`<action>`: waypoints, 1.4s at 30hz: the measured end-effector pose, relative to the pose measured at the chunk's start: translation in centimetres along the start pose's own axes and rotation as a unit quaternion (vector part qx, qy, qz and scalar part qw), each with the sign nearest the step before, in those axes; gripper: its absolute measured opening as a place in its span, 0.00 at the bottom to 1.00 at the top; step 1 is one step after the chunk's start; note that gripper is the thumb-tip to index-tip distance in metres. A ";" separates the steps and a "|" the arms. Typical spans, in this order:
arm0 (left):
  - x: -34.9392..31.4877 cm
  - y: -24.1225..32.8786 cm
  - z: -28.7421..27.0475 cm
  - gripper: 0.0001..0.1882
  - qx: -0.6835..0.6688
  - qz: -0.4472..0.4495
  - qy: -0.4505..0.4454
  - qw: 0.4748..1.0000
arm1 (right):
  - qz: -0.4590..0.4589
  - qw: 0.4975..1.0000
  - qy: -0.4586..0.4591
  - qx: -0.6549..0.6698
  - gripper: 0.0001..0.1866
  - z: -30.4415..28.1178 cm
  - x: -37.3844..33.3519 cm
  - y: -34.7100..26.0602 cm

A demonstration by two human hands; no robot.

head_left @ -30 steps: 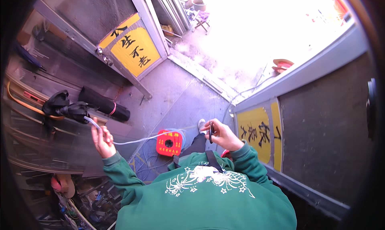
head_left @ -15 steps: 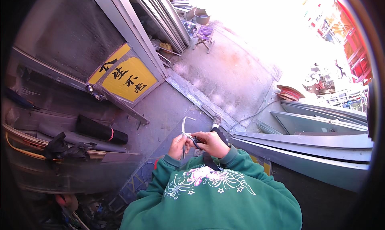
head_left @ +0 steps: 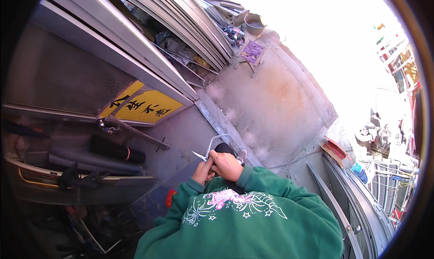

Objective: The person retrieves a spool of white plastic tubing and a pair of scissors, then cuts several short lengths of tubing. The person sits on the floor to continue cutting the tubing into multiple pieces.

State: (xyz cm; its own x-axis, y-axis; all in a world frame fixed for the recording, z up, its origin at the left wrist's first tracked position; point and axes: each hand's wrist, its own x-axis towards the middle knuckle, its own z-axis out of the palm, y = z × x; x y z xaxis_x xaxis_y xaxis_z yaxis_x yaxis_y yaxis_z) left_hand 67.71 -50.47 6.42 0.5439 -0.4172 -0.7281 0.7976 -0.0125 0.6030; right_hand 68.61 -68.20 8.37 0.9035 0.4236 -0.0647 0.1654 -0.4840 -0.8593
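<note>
My two hands meet in front of my green sweatshirt. My right hand (head_left: 227,165) is closed around a pair of scissors, whose pointed silver blades (head_left: 199,156) stick out to the left; the handles are hidden in the grip. My left hand (head_left: 201,172) is closed just below and touches the right one. A thin white strip (head_left: 209,146) rises from between the fingers and bends sharply to the right at its top. My left fingers seem to pinch its lower end, which the hands cover.
A metal door frame with a yellow sign (head_left: 151,107) stands at the left. Dark rolled material (head_left: 115,149) lies below it. Beyond the metal threshold (head_left: 226,119) are a folding stool (head_left: 252,52) and a bucket (head_left: 254,25). Long metal panels (head_left: 334,191) lean at the right.
My hands have drawn closer together, and the scissors' blades now point out to the upper left. The view has turned, so the doorway and panels appear shifted.
</note>
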 end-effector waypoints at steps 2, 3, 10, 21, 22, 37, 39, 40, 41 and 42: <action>2.5 1.8 0.3 0.22 -0.017 -0.015 0.043 0.999 | -0.056 0.997 0.014 0.051 0.18 -2.3 2.2 1.7; 3.8 2.8 0.3 0.21 -0.055 -0.003 0.039 0.998 | -0.081 0.994 0.021 0.078 0.18 -3.5 3.4 2.7; 17.9 10.0 0.8 0.18 -0.198 0.011 0.056 0.979 | -0.066 0.995 0.033 0.071 0.17 -13.4 12.7 10.1; 26.1 13.4 -2.3 0.15 -0.105 -0.089 0.247 0.959 | 0.356 0.887 0.095 0.278 0.16 -23.5 23.6 40.1; 26.5 12.9 -1.8 0.14 -0.117 -0.112 0.281 0.946 | 0.383 0.878 0.091 0.271 0.15 -23.7 24.3 44.3; 21.6 4.0 15.3 0.11 -0.184 -0.295 0.489 0.800 | 0.596 0.792 0.122 0.060 0.31 -21.7 37.8 88.8; 22.2 5.4 16.9 0.12 -0.147 -0.340 0.496 0.786 | 0.629 0.745 0.152 0.159 0.39 -21.8 39.0 91.3; 22.7 6.0 17.6 0.12 -0.141 -0.357 0.495 0.779 | 0.616 0.746 0.174 0.183 0.41 -22.0 39.3 92.1; 23.0 6.7 18.5 0.12 -0.143 -0.356 0.503 0.775 | 0.631 0.724 0.167 0.223 0.38 -22.4 40.0 92.9; 23.9 6.8 19.5 0.12 -0.204 -0.330 0.524 0.758 | 0.647 0.689 0.115 0.305 0.31 -23.6 40.2 93.6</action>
State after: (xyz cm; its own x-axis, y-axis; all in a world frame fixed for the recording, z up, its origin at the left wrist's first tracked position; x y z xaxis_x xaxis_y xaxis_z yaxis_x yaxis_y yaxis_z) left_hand 80.98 -78.26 -0.51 -0.2703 0.5112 -0.8158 0.8844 0.4667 -0.0007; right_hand 129.77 -114.52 -62.71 0.1884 -0.2274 -0.9554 -0.9717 0.0981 -0.2150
